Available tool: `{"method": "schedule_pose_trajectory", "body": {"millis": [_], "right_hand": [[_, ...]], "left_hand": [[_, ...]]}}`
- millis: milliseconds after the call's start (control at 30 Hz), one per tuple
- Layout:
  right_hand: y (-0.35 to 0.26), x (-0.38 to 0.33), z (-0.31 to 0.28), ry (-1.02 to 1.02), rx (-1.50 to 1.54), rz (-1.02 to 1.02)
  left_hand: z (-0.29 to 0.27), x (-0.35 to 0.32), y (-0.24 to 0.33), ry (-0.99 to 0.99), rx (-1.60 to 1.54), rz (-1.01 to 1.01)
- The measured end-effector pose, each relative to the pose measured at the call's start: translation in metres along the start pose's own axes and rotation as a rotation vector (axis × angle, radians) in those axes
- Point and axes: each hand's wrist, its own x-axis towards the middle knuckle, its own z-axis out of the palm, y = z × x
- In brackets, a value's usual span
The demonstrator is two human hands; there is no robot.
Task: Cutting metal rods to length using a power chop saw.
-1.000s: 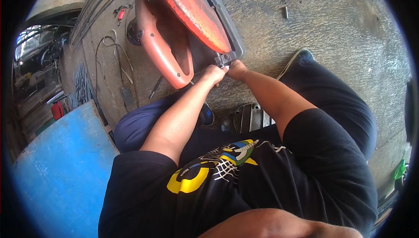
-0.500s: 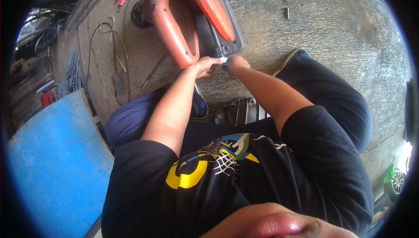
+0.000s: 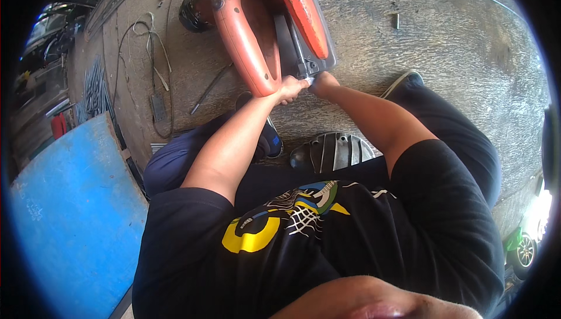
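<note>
We see an orange power saw [image 3: 231, 12] at the top of the view, straight ahead of the seated person, on the brown, rough-textured floor [image 3: 432, 50]. Its looped handle [image 3: 251, 56] lies left of the blade guard [image 3: 305, 12], and between them a slim metal rod [image 3: 294, 35] runs along the grey base to a small bracket [image 3: 305, 67]. Just below the bracket our left hand [image 3: 290, 90] and right hand [image 3: 324, 83] meet, fingers bent inward around something small and pale; we cannot tell how tightly either hand is closed or what exactly it grips. The left wrist lies just below the handle's end.

Nearer the body, a finned metal casing [image 3: 336, 152] lies between the legs. Farther left we see a loose bar [image 3: 210, 90], a looped cord and a blue panel [image 3: 82, 202]; to the right, a short metal tube [image 3: 396, 21].
</note>
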Motion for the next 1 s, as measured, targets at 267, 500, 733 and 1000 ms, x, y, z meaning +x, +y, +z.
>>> {"method": "schedule_pose_trajectory", "body": {"millis": [267,500,733,1000], "right_hand": [[0.005,0.002,0.006,0.037,0.081,-0.057],[0.019,0.014,0.02,0.063,0.276,-0.075],[0.003,0.006,0.008,0.131,0.061,-0.01],[-0.019,-0.033,-0.026,0.081,-0.613,-0.075]], "left_hand": [[0.006,0.0,-0.002,0.068,-0.154,-0.013],[0.015,0.006,-0.007,0.212,-0.042,-0.024],[0.013,0.009,-0.011,0.044,-0.258,0.0],[0.0,-0.002,-0.036,0.322,-0.159,0.284]]}}
